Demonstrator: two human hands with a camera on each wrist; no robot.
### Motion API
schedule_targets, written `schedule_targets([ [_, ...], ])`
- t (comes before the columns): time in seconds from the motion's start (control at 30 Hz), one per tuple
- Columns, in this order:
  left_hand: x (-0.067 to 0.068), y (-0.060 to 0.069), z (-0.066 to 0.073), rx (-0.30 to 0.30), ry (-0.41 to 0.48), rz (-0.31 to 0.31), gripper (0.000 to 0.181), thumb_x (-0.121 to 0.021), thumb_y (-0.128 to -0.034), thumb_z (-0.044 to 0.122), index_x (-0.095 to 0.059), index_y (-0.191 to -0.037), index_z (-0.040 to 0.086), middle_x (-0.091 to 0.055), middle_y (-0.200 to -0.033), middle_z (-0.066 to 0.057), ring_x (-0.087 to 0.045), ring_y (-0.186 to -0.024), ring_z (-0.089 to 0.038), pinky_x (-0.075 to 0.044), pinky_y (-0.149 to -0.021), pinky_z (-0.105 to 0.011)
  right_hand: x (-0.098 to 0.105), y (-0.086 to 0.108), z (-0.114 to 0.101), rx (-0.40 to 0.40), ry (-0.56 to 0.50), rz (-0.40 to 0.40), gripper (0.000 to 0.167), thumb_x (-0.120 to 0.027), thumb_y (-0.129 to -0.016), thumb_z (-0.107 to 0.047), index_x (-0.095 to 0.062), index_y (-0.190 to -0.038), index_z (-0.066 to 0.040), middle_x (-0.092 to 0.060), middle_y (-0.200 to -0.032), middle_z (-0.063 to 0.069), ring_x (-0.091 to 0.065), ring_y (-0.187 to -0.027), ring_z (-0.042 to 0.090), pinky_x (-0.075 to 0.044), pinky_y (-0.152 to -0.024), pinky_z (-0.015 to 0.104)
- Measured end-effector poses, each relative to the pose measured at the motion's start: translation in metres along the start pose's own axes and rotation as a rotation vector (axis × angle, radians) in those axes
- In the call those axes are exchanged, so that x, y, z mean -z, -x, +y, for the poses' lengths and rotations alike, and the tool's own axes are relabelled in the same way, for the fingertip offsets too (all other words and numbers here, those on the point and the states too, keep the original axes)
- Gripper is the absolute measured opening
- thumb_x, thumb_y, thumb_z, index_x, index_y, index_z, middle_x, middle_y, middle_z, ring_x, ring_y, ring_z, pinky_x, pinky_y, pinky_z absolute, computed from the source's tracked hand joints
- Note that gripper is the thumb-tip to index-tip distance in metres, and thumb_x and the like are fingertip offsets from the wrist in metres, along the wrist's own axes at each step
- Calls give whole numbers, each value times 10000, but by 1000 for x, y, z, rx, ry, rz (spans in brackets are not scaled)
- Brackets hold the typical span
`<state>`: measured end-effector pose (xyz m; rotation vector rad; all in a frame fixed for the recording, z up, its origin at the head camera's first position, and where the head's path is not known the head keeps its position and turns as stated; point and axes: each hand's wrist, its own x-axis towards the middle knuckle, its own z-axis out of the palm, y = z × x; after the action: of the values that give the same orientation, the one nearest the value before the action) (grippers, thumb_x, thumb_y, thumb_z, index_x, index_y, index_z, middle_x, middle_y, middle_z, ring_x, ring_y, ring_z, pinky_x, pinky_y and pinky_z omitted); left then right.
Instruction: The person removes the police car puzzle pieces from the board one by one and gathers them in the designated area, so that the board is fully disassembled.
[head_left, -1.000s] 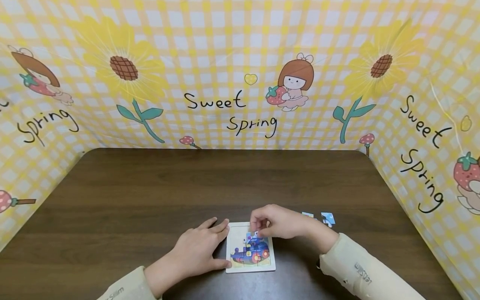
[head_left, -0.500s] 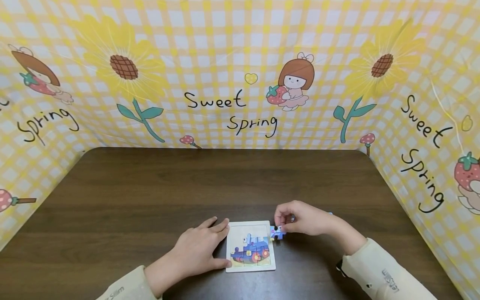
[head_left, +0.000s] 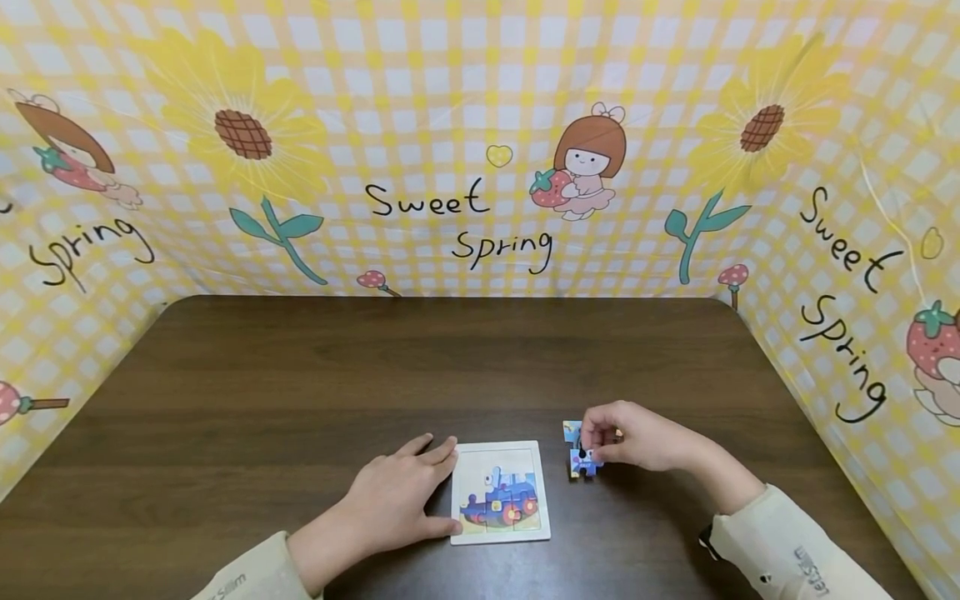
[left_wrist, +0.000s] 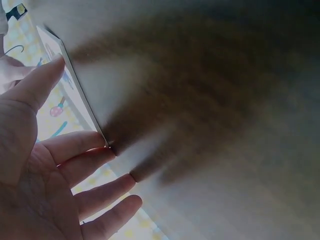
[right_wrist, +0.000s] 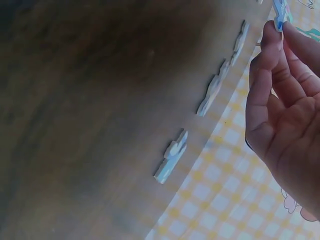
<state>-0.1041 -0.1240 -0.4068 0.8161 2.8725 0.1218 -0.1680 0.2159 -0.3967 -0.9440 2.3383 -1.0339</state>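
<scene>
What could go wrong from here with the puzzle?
The right hand pinches the held piece near its edge, so it might slip. Loose pieces lie near that hand; a brush could scatter them. The left hand touches the puzzle tray along one side, so a knock may jog the fitted pieces.

White-framed puzzle point(head_left: 501, 538) lying flat, lower part filled, blue piece point(head_left: 587, 467) pinched nearby, loose pieces point(right_wrist: 212, 91) flat.

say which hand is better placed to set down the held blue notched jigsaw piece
Probably the right hand: it pinches that blue jigsaw piece, while the left hand touches the square white-framed puzzle board.
</scene>
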Motion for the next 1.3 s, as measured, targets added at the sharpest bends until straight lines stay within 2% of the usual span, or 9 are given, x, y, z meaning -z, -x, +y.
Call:
schedule_targets([
  [0.27,0,0,0,1,6,-10,837,-735,-771,635,-578,-1403,109,-533,-1492,-18,-485,-1383,-331,-553,-844,-521,-4,-1,2,-26,6,-15,118,-685,-878,22,-624,-839,-71,-577,-740,-50,-500,-664,29,-444,-603,198],
  [0.83,0,-1,0,-1,-3,3,848,-734,-767,640,-578,-1401,100,-537,-1488,-24,-492,-1376,-337,-548,-864,-526,-8,-2,1,-86,116,0,105,-672,-887,33,-640,-886,-67,-601,-761,-49,-511,-688,28,-478,-635,212],
  [1.13,1,-1,0,-2,0,-4,848,-733,-771,639,-574,-1404,97,-534,-1491,-30,-492,-1376,-338,-553,-854,-522,-1,-7,-4,-56,192,68,90,-685,-896,1,-659,-922,-82,-605,-774,-63,-497,-698,36,-472,-636,210],
  [1.3,0,-1,0,-1,-1,-8,849,-732,-772,639,-572,-1407,99,-532,-1493,-28,-490,-1377,-337,-550,-861,-526,-2,-16,-13,-19,195,79,75,-684,-898,-3,-668,-936,-65,-632,-790,-45,-508,-708,32,-479,-649,208],
])
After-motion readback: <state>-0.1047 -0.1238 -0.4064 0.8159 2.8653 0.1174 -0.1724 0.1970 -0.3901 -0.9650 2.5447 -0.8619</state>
